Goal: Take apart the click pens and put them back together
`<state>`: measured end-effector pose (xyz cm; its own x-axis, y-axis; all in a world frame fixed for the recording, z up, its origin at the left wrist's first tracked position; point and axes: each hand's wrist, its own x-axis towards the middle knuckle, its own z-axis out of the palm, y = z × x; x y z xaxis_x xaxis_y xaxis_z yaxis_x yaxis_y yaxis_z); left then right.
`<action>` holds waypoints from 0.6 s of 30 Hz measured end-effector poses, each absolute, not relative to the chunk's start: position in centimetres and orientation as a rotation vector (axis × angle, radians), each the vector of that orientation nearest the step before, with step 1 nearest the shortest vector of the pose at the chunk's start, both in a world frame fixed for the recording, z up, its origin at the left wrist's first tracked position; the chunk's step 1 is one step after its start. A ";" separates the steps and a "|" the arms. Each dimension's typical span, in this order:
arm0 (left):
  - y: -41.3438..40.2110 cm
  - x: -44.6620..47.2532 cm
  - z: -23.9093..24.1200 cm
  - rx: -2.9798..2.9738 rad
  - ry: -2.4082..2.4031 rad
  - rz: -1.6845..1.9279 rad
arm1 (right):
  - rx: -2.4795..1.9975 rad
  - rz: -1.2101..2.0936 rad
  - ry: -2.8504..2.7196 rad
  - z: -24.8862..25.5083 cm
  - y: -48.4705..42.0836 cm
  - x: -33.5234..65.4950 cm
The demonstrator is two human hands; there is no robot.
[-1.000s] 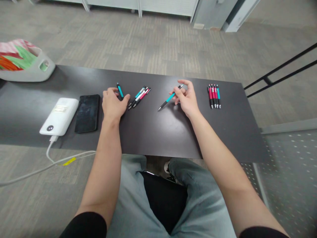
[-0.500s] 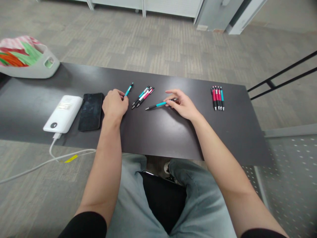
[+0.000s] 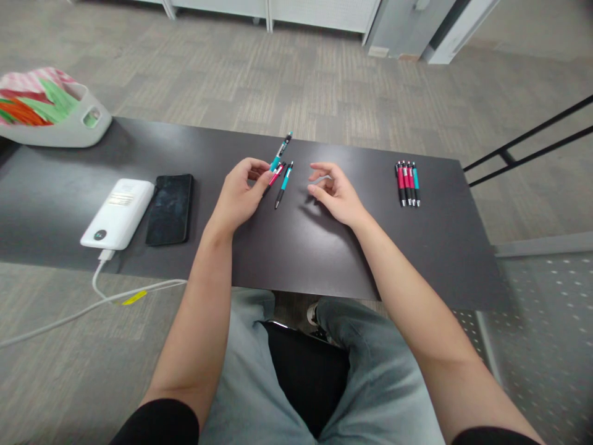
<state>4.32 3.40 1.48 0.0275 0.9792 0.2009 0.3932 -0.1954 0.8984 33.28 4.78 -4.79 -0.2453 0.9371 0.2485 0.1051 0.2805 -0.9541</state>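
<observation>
My left hand [image 3: 244, 190] is closed on a teal pen [image 3: 280, 152], which slants up and to the right out of its fingers. Partly hidden by that hand, a red pen [image 3: 275, 178] lies just beneath the held one. To its right another teal pen [image 3: 284, 185] with a black grip rests on the table. My right hand [image 3: 338, 194] hovers a short way right of these pens, fingers curved and apart, with nothing in it. Farther right, several red pens [image 3: 406, 184] and one teal pen [image 3: 416, 185] lie side by side in a row.
The dark table [image 3: 296, 259] carries a black phone [image 3: 169, 209] and a white power bank [image 3: 118, 213] on the left, with a white cable [image 3: 95, 278] hanging off the near edge. A white basket [image 3: 95, 133] of colourful items stands at the far left.
My left hand has moved right, bringing its teal pen over the others. My right hand has let go of its teal pen, which now lies beside the red one.
</observation>
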 end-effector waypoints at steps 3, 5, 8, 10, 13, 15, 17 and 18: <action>2.4 5.8 1.6 1.693 1.290 1.087 | -1.001 1.051 -1.548 -4.2 4.8 33.3; 1.8 7.0 1.7 1.697 1.221 1.052 | -1.016 1.018 -1.517 -3.5 4.7 33.1; 1.0 8.9 1.6 1.645 1.135 1.003 | -1.042 0.984 -1.515 -2.6 4.6 32.8; 0.7 10.1 1.3 1.572 1.091 0.989 | -1.068 0.971 -1.512 -2.3 4.5 32.7; 0.6 11.7 0.7 1.460 1.040 1.001 | -1.073 0.967 -1.474 -2.3 4.5 32.9; 0.7 12.3 0.5 1.394 1.029 1.001 | -1.065 0.981 -1.464 -2.5 4.6 33.1; 0.9 12.6 0.4 1.341 1.024 0.984 | -1.076 0.998 -1.471 -2.7 4.6 33.3; 0.9 12.7 0.5 1.321 1.019 0.970 | -1.086 1.001 -1.470 -2.8 4.6 33.3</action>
